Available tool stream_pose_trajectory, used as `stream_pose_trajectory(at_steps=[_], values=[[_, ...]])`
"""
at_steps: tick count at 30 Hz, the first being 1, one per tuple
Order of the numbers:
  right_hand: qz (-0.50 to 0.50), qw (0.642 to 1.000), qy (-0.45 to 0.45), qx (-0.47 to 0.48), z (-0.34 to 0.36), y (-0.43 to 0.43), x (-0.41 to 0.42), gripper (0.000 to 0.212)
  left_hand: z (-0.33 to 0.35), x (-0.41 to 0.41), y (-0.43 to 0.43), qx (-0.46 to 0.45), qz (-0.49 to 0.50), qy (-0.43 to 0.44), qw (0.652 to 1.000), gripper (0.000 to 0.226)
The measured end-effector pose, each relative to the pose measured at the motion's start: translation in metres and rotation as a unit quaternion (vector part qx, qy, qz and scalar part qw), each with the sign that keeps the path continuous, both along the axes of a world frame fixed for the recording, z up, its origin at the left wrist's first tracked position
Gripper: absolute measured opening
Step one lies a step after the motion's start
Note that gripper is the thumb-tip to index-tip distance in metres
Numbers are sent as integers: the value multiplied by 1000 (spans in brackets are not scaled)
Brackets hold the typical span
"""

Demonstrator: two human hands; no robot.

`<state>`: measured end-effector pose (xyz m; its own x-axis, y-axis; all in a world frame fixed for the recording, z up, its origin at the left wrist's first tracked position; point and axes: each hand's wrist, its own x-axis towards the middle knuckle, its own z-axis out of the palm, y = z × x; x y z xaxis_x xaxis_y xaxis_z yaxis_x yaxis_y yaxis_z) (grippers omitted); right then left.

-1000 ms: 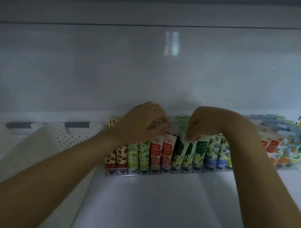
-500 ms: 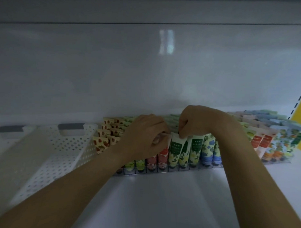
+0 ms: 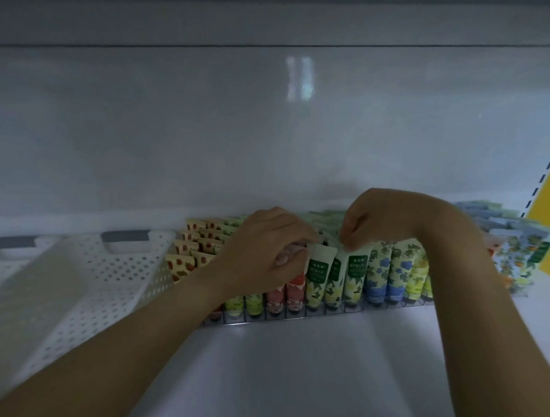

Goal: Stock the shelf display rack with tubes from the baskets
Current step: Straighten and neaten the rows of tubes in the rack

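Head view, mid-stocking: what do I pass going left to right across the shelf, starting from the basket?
White perforated basket → strawberry-print tubes → lime-green tubes → red tubes → green-label tubes → blue-flower tubes → orange-flower tubes.

Back panel (image 3: 202,133): smooth, glossy white sheet; mirrors a bright light patch.
Shelf floor (image 3: 304,369): smooth white, softer sheen.
Basket (image 3: 114,276): white perforated plastic, matt.
Handle grips (image 3: 125,237): grey, matt; material cannot be told.
Tubes (image 3: 352,277): smooth printed plastic, slight sheen, flat crimped ends.
Rack (image 3: 333,311): clear glossy plastic front lip and dividers, catching small highlights.
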<state>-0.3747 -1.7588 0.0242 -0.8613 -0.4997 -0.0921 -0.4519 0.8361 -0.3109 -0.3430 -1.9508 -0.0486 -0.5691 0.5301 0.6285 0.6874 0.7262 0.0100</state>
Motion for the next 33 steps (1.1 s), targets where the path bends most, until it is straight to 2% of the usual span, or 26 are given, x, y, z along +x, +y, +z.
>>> stream_pose_trajectory(at_steps=[5, 18, 24, 30, 33], values=[[-10, 1000, 14, 16, -4, -6, -1, 22, -2, 0, 2, -28, -19, 4, 999, 19], [-5, 1000, 3, 1, -7, -5, -6, 20, -3, -1, 1, -24, -6, -4, 1000, 22], [-39, 997, 23, -67, -1, 17, -12, 19, -6, -1, 1, -32, 5, -4, 999, 26], [-65, 998, 0, -28, -8, 21, -18, 32, -3, -3, 1, -17, 17, 10, 1000, 25], [-53, 998, 1, -32, -8, 16, -18, 26, 1, -5, 1, -1, 36, 7, 999, 28]])
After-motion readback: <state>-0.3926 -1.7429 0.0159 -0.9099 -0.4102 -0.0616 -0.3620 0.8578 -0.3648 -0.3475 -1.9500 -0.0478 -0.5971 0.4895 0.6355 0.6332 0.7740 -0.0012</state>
